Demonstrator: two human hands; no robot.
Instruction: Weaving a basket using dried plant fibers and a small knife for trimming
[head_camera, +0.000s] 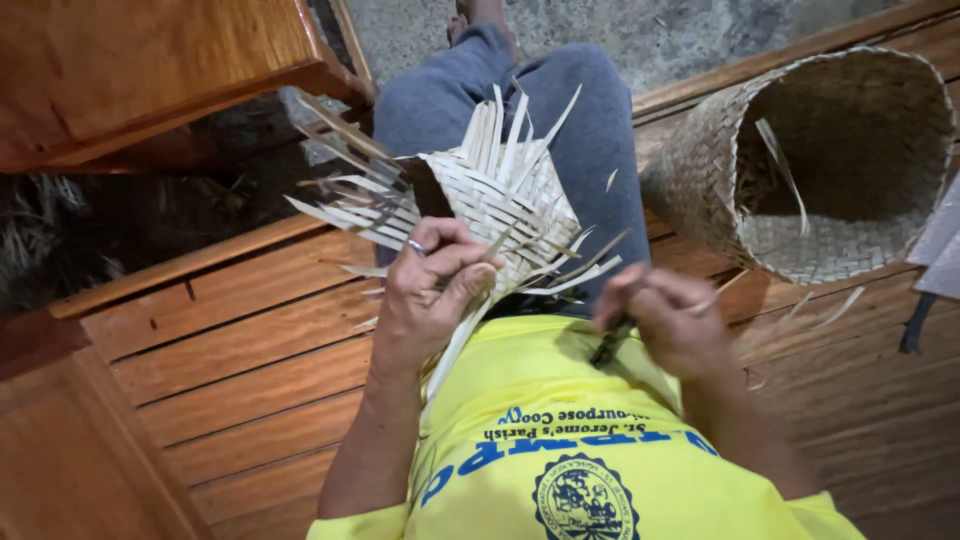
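**Half-woven piece held over the lap**

Seated on a slatted wooden bench, looking straight down. Left hand clamped around the weave, thumb on top, fingers curled across its near edge, a ring showing on one finger. Weave resting over the knees, pale strips plaited tight through the middle, loose ends fanning out at the far side and to the left. One long strip trailing down from under the left hand toward the yellow shirt.

Right hand just beside the weave's right edge, fingers closed on a small dark tool, its tip poking down toward the shirt. Hard to tell what kind of tool; blurred.

Off to the right, a finished basket lying on its side on the bench, mouth open toward the camera, a stray strip hanging inside. A few offcuts scattered on the slats below it. Grey trousers stretching away under the weave, concrete floor beyond. Wooden furniture at upper left.
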